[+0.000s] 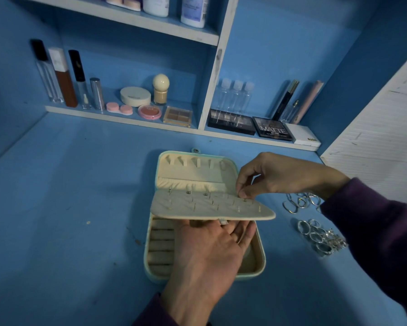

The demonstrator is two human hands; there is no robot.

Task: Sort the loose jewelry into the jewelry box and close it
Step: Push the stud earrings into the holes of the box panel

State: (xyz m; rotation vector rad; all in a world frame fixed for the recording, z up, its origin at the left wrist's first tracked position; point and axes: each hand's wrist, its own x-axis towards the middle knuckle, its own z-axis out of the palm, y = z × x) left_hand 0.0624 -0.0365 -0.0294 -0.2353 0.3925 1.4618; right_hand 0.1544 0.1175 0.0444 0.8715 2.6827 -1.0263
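Both hands are at the jewelry box, the one box on the blue table, and it lies open with its lid flat on the far side. My left hand reaches over the box's near half, fingers straight and relaxed, their tips tucked under the cream earring panel and propping it up off the tray. My right hand comes in from the box's right side, thumb and forefinger pinched together at the panel's far right corner on what looks like a small stud; it is too tiny to be sure of.

Three clasped earrings sit along the panel's far edge, and thin posts poke up across its face, too fine to count. Five hook tabs line the lid's far end. Ring rolls fill the left part of the tray, about six rows showing beside my hand.

Loose jewelry lies in two heaps to the right of the box: silver rings level with the tray, and looped silver pieces level with the panel, partly behind my purple sleeve. Beyond the box, on the shelf, stand three clear bottles and lie two dark palettes.
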